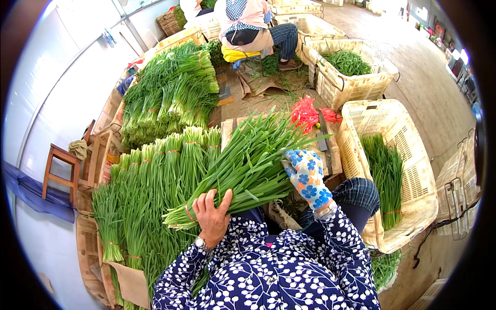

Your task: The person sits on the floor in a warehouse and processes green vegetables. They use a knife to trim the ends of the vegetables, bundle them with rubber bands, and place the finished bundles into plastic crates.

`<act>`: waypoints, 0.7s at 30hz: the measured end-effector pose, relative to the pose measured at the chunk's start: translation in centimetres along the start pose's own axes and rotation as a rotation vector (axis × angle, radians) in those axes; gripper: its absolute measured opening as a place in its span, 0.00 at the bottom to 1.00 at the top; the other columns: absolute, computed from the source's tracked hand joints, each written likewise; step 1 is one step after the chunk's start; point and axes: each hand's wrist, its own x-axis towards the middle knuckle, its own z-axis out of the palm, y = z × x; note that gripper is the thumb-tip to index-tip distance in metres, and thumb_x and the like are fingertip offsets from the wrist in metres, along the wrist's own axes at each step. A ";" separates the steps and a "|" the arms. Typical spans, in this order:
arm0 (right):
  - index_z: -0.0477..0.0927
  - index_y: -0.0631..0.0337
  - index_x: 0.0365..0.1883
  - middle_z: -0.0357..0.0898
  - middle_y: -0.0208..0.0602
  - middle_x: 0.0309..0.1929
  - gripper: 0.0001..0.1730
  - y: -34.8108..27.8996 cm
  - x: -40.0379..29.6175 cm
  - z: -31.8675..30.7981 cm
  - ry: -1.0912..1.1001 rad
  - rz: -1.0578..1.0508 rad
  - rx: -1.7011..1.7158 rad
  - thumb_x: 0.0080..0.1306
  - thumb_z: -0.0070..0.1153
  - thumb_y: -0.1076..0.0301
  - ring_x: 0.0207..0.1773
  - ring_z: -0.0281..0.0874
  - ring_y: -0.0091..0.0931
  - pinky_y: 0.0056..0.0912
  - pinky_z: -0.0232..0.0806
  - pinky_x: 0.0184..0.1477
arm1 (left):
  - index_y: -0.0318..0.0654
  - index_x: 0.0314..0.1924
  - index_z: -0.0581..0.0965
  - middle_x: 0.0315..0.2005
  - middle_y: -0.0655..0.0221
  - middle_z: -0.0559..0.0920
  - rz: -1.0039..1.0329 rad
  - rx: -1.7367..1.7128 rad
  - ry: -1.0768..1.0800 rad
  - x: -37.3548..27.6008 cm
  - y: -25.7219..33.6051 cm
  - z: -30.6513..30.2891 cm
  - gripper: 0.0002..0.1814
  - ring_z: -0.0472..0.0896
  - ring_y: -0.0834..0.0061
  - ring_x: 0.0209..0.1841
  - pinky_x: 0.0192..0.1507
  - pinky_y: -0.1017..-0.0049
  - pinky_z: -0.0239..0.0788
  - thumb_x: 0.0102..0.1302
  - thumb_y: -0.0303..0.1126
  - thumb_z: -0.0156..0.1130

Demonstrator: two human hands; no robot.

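A bunch of Chinese chives (pixel 248 162) lies slantwise across my lap, its pale cut ends at lower left and its leaves fanning to upper right. An orange-red band (pixel 190 212) circles it near the cut ends. Bare and wearing a watch, my left hand (pixel 212 213) grips the bunch just above this band. My right hand (pixel 308 174), in a blue-flowered glove, has its fingers curled on the leaves at the bunch's right side; its fingertips are partly hidden. To the left lie rows of banded chive bunches (pixel 155 186).
A yellowed plastic crate (pixel 412 174) at my right holds chives (pixel 381 174). Beyond the board (pixel 331 155) with a dark metal strip (pixel 322 139) lie red plastic bags (pixel 304 112). Another person (pixel 244 27) sits ahead beside piled bunches (pixel 174 85). A wooden stool (pixel 64 166) stands left.
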 end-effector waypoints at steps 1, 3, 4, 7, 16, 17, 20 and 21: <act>0.84 0.49 0.49 0.84 0.31 0.41 0.15 0.1 -0.1 0.1 -0.026 0.015 -0.007 0.63 0.66 0.65 0.46 0.80 0.34 0.41 0.70 0.50 | 0.59 0.65 0.77 0.57 0.59 0.73 -0.003 -0.004 -0.007 0.0 0.1 -0.1 0.41 0.70 0.54 0.58 0.60 0.51 0.59 0.46 0.28 0.72; 0.84 0.49 0.48 0.84 0.31 0.41 0.14 0.3 -0.3 0.2 -0.048 0.029 0.001 0.62 0.66 0.65 0.46 0.80 0.35 0.41 0.70 0.49 | 0.59 0.65 0.77 0.57 0.59 0.73 -0.007 -0.011 -0.015 0.1 0.2 -0.4 0.41 0.70 0.54 0.58 0.61 0.51 0.58 0.46 0.28 0.72; 0.84 0.49 0.47 0.84 0.31 0.41 0.14 0.4 -0.4 0.2 -0.044 0.028 0.017 0.62 0.66 0.65 0.46 0.80 0.35 0.42 0.70 0.49 | 0.59 0.65 0.77 0.57 0.59 0.73 -0.008 -0.012 -0.017 0.1 0.3 -0.4 0.41 0.70 0.53 0.59 0.61 0.51 0.58 0.46 0.29 0.72; 0.84 0.50 0.47 0.84 0.31 0.42 0.14 0.8 -1.0 0.8 -0.026 0.039 0.031 0.62 0.66 0.65 0.47 0.80 0.36 0.44 0.70 0.49 | 0.58 0.65 0.77 0.58 0.58 0.73 -0.009 -0.015 -0.011 -0.1 0.3 -0.3 0.40 0.70 0.53 0.60 0.62 0.51 0.58 0.46 0.29 0.72; 0.85 0.56 0.45 0.84 0.38 0.41 0.13 1.6 -2.1 1.4 -0.024 0.041 0.088 0.60 0.67 0.69 0.44 0.81 0.40 0.45 0.71 0.47 | 0.54 0.65 0.77 0.65 0.54 0.72 -0.001 -0.041 -0.005 -0.7 0.0 0.2 0.44 0.69 0.50 0.64 0.66 0.49 0.55 0.41 0.29 0.73; 0.84 0.58 0.43 0.85 0.41 0.38 0.13 1.5 -2.1 1.3 0.013 0.015 0.091 0.60 0.68 0.70 0.41 0.82 0.42 0.45 0.72 0.45 | 0.54 0.65 0.77 0.66 0.54 0.72 -0.004 -0.045 -0.007 -0.7 0.1 0.2 0.44 0.69 0.50 0.64 0.66 0.49 0.54 0.41 0.30 0.73; 0.84 0.61 0.41 0.84 0.45 0.35 0.10 1.1 -2.1 1.0 0.039 0.058 0.161 0.60 0.67 0.72 0.37 0.82 0.42 0.44 0.72 0.41 | 0.57 0.64 0.78 0.66 0.54 0.72 -0.023 -0.065 -0.018 -0.6 0.2 0.1 0.40 0.69 0.52 0.64 0.66 0.51 0.55 0.45 0.29 0.70; 0.83 0.62 0.40 0.84 0.45 0.35 0.09 1.0 -2.2 0.9 0.034 0.092 0.194 0.61 0.67 0.72 0.36 0.82 0.42 0.43 0.72 0.40 | 0.57 0.64 0.78 0.66 0.54 0.72 -0.028 -0.072 -0.016 -0.6 0.2 0.1 0.40 0.69 0.52 0.64 0.66 0.51 0.55 0.44 0.29 0.70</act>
